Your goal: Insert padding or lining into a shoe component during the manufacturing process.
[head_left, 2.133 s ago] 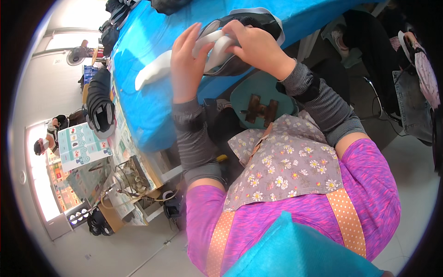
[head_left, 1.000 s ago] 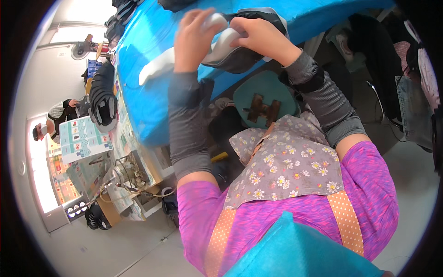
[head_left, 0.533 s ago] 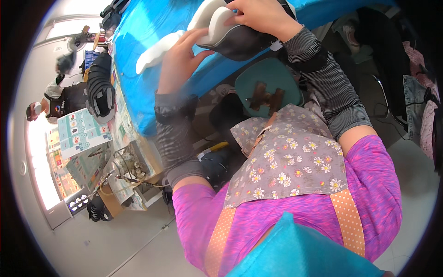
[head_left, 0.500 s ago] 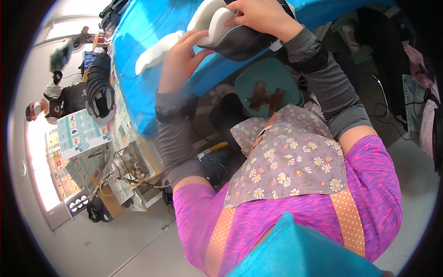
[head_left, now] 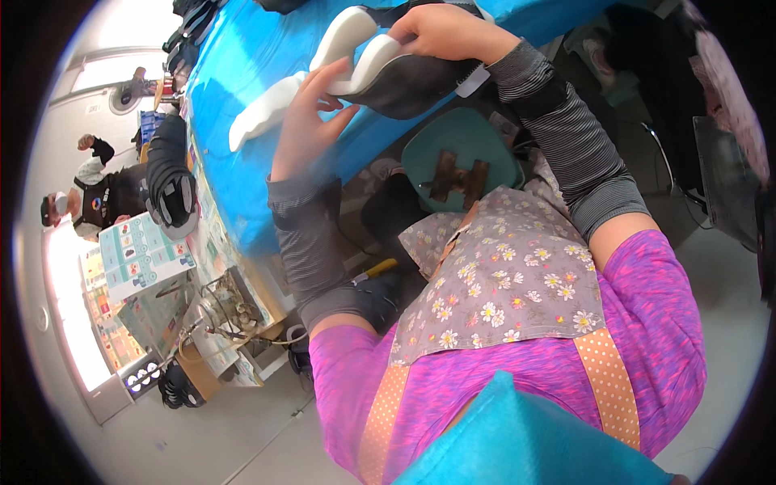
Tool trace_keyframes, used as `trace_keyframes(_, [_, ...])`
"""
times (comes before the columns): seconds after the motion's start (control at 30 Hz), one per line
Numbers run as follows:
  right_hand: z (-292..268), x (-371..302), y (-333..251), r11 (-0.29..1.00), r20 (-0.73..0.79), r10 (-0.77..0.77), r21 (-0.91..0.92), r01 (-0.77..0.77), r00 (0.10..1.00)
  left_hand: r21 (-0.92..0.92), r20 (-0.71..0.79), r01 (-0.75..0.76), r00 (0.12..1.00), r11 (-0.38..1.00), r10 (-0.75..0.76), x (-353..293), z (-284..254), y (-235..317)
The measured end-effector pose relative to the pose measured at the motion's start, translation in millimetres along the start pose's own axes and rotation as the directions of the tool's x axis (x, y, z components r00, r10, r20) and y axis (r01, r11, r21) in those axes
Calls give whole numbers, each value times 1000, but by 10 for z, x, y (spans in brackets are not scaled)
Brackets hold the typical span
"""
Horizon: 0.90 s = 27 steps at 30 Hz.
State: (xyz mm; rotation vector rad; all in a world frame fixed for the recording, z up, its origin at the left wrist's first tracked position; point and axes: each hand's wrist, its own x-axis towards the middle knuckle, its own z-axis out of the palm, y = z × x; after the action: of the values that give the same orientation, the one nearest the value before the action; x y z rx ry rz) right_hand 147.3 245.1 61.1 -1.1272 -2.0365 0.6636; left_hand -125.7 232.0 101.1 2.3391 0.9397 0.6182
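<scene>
Over the blue-covered table [head_left: 234,48], I hold a black shoe [head_left: 420,87] with a thick white sole [head_left: 373,58] along its upper edge. My right hand [head_left: 453,34] wraps over it, fingers bent onto the white edge. At its left end is my left hand [head_left: 307,121], with the fingers over the white tip and the thumb below, by the black side. Just beyond stands another white sole-shaped piece [head_left: 341,36], partly hidden. A long white sole [head_left: 263,111] lies on the blue cover beside my left hand. A small white tag [head_left: 473,81] hangs near my right wrist.
Below the table edge is a green stool [head_left: 436,133] with brown pieces on it. Stacked black shoes [head_left: 171,182] stand at the left, near printed sheets [head_left: 145,250] and a wire rack [head_left: 230,303]. Another person [head_left: 105,190] is at the far left.
The shoe and both hands have shifted slightly left and nearer to me. My left thumb has moved lower, away from the white edge. The person at far left has raised an arm.
</scene>
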Motion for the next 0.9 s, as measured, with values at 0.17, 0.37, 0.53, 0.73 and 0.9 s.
trace_keyframes(0.17, [-19, -11, 10, 994, 28, 2, 105, -5, 1000, -24, -16, 0, 1000, 1000, 0, 28, -15, -124])
trace_keyframes(0.37, [23, -4, 71, 997, -26, -58, 56, 60, 998, -140, -22, 125, 991, 982, -129, 86, 9, -178])
trace_keyframes(0.53, [84, -24, 68, 997, 29, 28, -71, -26, 999, -30, -57, 105, 993, 994, -107, 67, 25, -110])
trace_keyframes(0.73, [45, -92, -77, 996, 59, 74, -54, -71, 996, 582, -218, -184, 903, 792, 370, 119, 350, 497])
trace_keyframes(0.9, [63, -115, 6, 1000, 51, -19, -12, 19, 999, 367, -287, 4, 952, 930, 109, 186, 595, 252])
